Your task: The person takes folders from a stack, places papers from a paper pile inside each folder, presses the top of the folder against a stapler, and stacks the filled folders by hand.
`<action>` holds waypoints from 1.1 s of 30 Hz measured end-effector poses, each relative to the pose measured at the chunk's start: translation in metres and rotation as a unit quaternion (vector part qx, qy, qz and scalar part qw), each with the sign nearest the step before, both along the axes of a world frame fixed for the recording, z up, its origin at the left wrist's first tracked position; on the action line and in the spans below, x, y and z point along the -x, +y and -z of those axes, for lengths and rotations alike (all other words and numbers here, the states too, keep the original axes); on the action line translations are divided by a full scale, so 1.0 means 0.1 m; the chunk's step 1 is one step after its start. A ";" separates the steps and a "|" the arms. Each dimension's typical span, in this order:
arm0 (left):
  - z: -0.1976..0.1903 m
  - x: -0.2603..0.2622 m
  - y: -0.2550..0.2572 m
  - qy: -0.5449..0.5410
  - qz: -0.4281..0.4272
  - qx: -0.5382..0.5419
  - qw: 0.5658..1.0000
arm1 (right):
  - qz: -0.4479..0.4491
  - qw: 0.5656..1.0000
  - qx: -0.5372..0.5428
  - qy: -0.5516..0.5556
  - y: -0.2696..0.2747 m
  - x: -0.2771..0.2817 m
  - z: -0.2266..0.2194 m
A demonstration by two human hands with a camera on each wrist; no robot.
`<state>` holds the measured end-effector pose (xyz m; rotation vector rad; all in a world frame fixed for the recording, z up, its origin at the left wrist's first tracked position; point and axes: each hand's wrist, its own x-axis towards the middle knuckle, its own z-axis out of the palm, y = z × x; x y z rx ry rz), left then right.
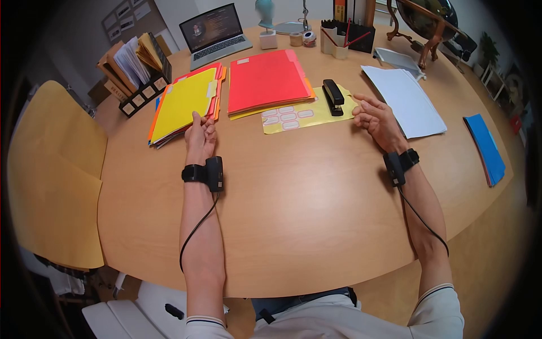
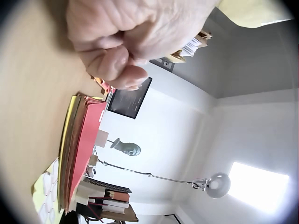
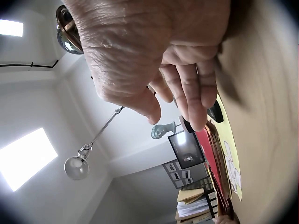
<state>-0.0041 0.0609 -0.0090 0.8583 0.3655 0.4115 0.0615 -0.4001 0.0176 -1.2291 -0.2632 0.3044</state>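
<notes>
My left hand (image 1: 201, 135) is at the near right corner of the yellow folder (image 1: 186, 104), its fingers loosely curled and holding nothing visible; in the left wrist view, the left hand (image 2: 126, 42) shows its bent fingertips close together. Whether it touches the folder, I cannot tell. Between the black stapler (image 1: 333, 97) and the white papers (image 1: 403, 101) hovers or rests my right hand (image 1: 379, 121), fingers partly bent, nothing held. The right wrist view shows the right hand (image 3: 154, 56) with fingers extended. Under the stapler lies a yellow label sheet (image 1: 310, 114).
A red folder stack (image 1: 268, 82) lies mid-desk. Behind stand a laptop (image 1: 214, 34), a small bust (image 1: 265, 17) and a pen holder (image 1: 336, 42). A file organizer (image 1: 147, 93) is at the left, a blue folder (image 1: 484, 150) at the right edge.
</notes>
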 end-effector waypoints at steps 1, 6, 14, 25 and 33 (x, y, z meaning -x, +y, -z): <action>0.03 -0.02 0.01 0.000 0.000 0.000 1.000 | 0.000 1.000 0.000 0.000 0.00 0.00 0.00; -0.05 0.03 -0.22 0.038 -0.018 -0.193 0.980 | -0.009 1.000 0.001 0.002 -0.01 -0.02 0.02; 0.15 -0.14 -0.42 -0.039 -0.017 -0.671 0.741 | -0.010 1.000 0.004 -0.001 -0.02 -0.02 0.04; 0.05 -0.03 -0.43 0.065 -0.094 -0.724 0.680 | -0.005 1.000 0.011 0.002 -0.01 -0.02 0.05; -0.18 0.08 -0.64 -0.017 -0.055 -0.270 0.961 | -0.008 1.000 0.022 0.000 -0.01 -0.02 0.05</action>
